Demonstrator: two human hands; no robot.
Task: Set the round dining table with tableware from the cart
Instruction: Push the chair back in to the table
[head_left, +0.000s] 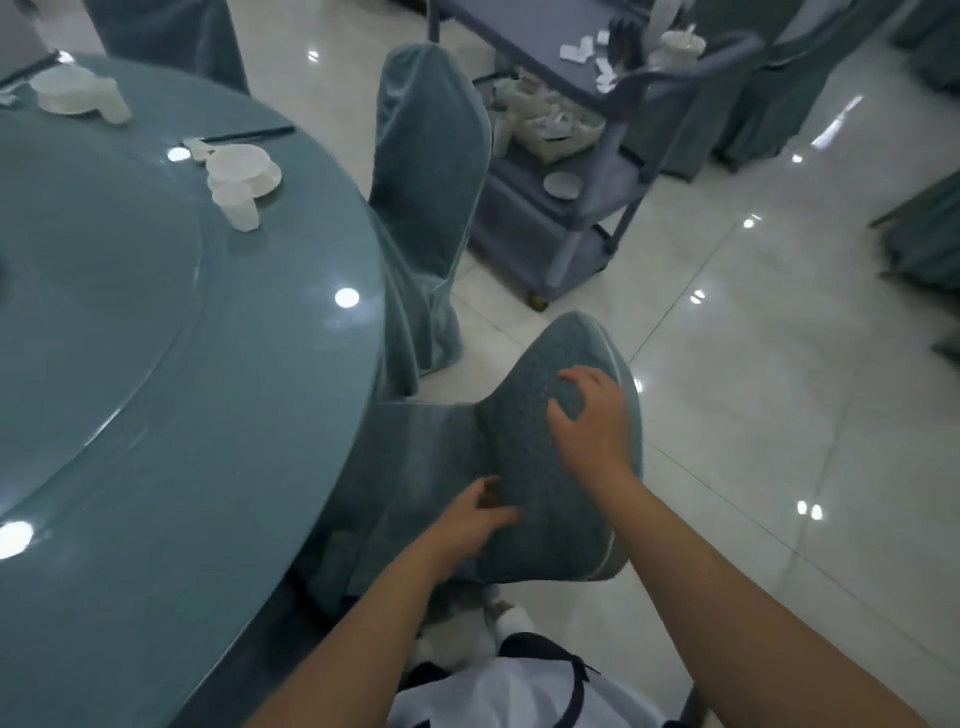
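The round dining table (234, 374) with a teal cloth and a glass turntable fills the left. Two white place settings stand on it: a near setting (243, 179) with bowl, plate and cup, and a far setting (78, 93), each with dark chopsticks beside it. The grey-blue cart (597, 171) stands at the top centre, with white tableware on its shelves. A teal-covered chair (550, 467) is right below me. My right hand (592, 415) rests on top of its backrest, fingers spread. My left hand (475, 519) grips the backrest's near edge.
A second covered chair (431, 171) stands between the table and the cart. More covered chairs and tables line the right edge and top right. Glossy white floor tiles spread to the right of me.
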